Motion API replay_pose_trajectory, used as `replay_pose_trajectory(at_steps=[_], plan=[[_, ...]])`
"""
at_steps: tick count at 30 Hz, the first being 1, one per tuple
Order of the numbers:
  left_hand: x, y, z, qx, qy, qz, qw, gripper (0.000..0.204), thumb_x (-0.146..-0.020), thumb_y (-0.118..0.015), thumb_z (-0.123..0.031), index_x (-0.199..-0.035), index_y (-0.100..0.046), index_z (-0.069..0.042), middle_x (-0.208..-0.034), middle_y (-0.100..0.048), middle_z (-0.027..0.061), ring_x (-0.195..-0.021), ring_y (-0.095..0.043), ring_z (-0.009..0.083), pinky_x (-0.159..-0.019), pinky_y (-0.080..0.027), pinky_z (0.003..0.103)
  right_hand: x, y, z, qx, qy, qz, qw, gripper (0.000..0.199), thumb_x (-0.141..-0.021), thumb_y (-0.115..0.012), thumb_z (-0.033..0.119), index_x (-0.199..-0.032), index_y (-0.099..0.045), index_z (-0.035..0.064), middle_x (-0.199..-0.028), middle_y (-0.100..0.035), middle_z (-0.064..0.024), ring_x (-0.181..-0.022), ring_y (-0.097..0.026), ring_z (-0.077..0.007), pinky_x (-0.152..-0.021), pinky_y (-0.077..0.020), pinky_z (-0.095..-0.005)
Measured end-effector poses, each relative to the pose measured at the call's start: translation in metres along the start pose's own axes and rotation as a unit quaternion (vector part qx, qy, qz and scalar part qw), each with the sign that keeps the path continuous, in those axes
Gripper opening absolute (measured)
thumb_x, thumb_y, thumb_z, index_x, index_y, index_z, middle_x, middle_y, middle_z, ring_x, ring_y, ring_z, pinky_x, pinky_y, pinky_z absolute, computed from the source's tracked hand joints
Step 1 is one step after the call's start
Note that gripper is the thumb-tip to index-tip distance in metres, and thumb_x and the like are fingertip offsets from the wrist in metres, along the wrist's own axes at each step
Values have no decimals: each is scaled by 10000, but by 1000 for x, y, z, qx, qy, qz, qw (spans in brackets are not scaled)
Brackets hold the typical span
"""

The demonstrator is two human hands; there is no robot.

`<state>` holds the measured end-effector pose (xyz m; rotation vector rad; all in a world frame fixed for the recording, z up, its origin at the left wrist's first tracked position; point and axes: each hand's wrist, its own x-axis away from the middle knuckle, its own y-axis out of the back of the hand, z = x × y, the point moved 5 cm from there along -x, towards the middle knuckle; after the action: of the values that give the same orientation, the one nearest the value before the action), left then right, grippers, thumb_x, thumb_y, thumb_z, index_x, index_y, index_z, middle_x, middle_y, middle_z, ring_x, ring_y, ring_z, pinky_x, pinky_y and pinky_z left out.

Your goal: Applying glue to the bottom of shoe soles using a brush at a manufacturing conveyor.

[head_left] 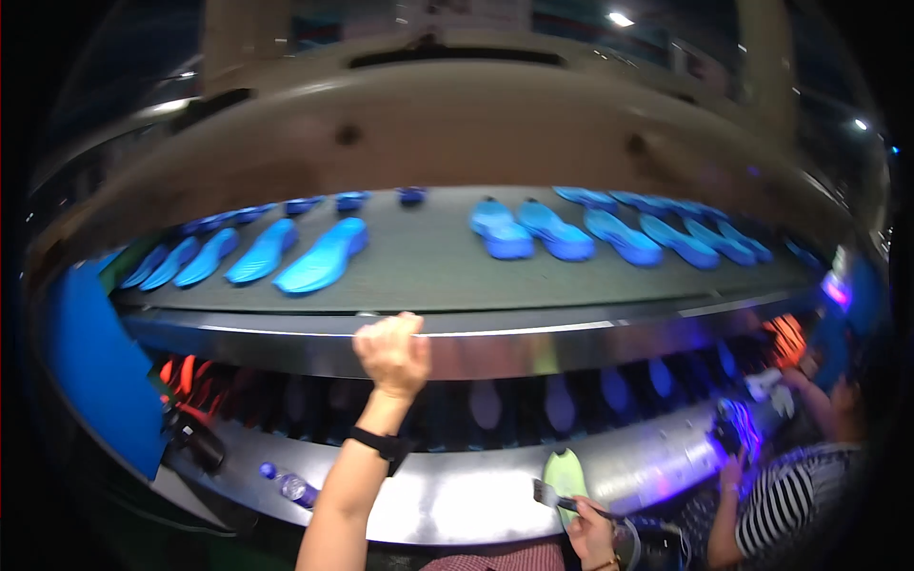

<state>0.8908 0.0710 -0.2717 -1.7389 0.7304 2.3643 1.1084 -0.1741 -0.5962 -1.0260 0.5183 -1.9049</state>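
Note:
My left hand (392, 357) is raised to the metal front edge (533, 338) of a conveyor, its fingers curled closed; what they hold, if anything, is hidden. A dark band circles that wrist. Low in the view, my right hand (592, 533) grips the dark handle of a flat brush (546, 493), bristles pointing left. Beside and partly behind the brush lies a yellow-green shoe sole (565, 468) on the shiny metal shelf (428, 504). On the grey belt (419, 257) above, blue shoe soles (324, 257) rest in rows to the left and right.
A brown hood (476, 124) spans the belt. Orange pieces (186, 376) and a dark container (195, 438) sit at the left, near a clear bottle (290, 485). Blue panels (105, 352) flank the machine. At right, a person in a striped sleeve (785, 495) works close by.

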Motion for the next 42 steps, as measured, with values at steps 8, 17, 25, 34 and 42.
replay_pose_trajectory(at_steps=[8, 17, 25, 34, 42], plan=[[25, 8, 26, -85, -40, -43, 995, 291, -902, -398, -251, -974, -609, -64, -996, -613, 67, -957, -551, 233, -895, -333, 389, -13, -29, -29, -64, -34, 36, 997, 206, -808, -635, 124, -976, -626, 6, -715, -550, 32, -504, -449, -46, -452, -323, -175], [42, -2, 18, -65, -36, -42, 996, 286, -909, -380, -213, -998, -596, -48, -1034, -606, 60, -992, -535, 218, -911, -331, 359, 2, -8, -21, -85, -28, 23, 996, 225, -837, -577, 84, -1032, -593, -27, -696, -567, -14, -499, -480, -64, -449, -362, -180], [41, -4, 21, -63, -39, -43, 996, 300, -908, -374, -221, -1002, -597, -44, -1038, -607, 74, -993, -534, 236, -905, -340, 362, -12, -16, -23, -57, -44, 49, 996, 239, -815, -623, 124, -1028, -605, 17, -765, -576, 15, -500, -470, -44, -447, -346, -162], [46, -10, 13, -15, -22, -70, 997, 267, -856, -422, -260, -949, -603, -88, -953, -615, 71, -870, -548, 243, -842, -335, 391, -32, -5, -32, -31, -50, 39, 998, 173, -826, -587, 102, -982, -600, 28, -717, -585, 10, -517, -495, -64, -455, -363, -195], [58, -4, 31, -34, 7, -51, 998, 249, -818, -433, -244, -914, -609, -97, -964, -592, 42, -927, -501, 215, -904, -297, 402, -44, -19, -49, -24, -64, 34, 997, 178, -827, -547, 77, -982, -578, -6, -781, -605, -68, -496, -497, -119, -466, -365, -235]])
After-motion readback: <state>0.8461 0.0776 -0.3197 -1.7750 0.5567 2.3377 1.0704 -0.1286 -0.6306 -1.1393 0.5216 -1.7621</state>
